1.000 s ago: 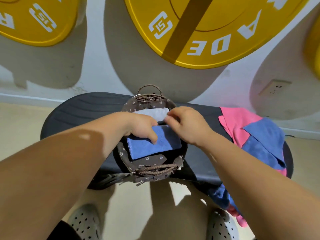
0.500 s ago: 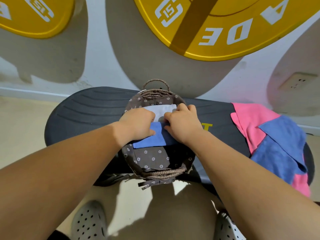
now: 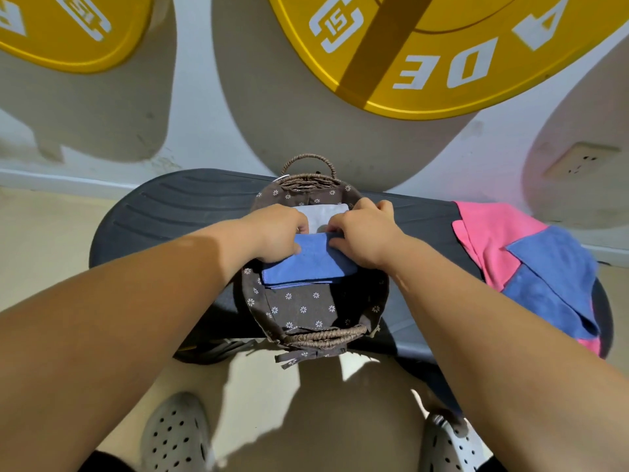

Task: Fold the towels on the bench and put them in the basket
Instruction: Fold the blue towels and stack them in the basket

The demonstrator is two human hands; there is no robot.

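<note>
The table is a dark padded slab with shallow curved grooves, standing against a pale wall; beige floor lies to either side and in front of it, and a light skirting runs along the foot of the wall.

A wicker basket with a brown flowered lining sits at the middle of the table, one looped handle at its far end; inside, a folded blue towel lies across the middle, and a white towel lies just behind it, touching it.

Both hands reach into the basket; the left hand and the right hand each grip the blue towel's far edge, thumbs on top and fingers curled over it, the two hands close together.

At the right end of the table a pink towel lies spread out, with a loose blue cloth partly on top of it and hanging over the edge.

Two yellow weight plates hang on the wall, a large one above the basket with white letters and "15", and another at upper left; both cast broad grey shadows; a socket sits on the wall at right.

Two grey perforated shoes show at the bottom, on the floor.
</note>
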